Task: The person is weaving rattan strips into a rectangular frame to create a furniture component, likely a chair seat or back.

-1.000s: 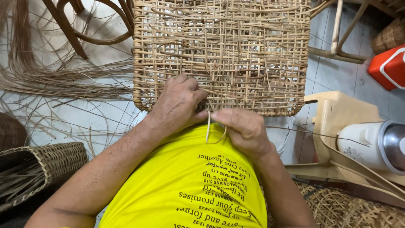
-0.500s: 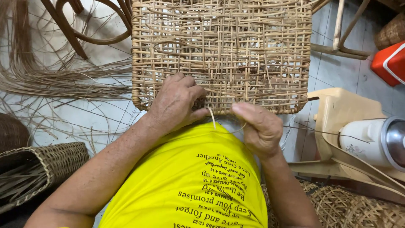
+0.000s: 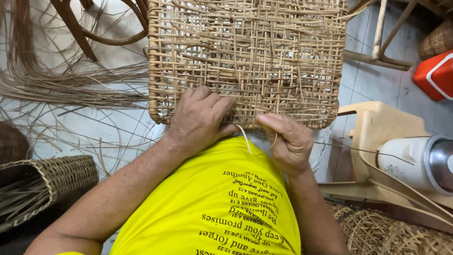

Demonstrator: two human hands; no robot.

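Here the woven rattan panel (image 3: pixel 247 61) lies flat against the person's lap, its near edge within reach. The left hand (image 3: pixel 200 118) presses flat on the weave, fingers spread, gripping nothing, steadying it. The right hand (image 3: pixel 288 139) pinches a loose cane strip (image 3: pixel 246 139) looping below that edge. A woven basket (image 3: pixel 45 182) at near left holds bundled strands

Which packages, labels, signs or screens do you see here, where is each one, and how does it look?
Print on yellow shirt: bottom centre, dark lines of text, upside down.
Red box: right edge, white trim.
White container: right, on a beige stool, metal rim.
No signs or screens.
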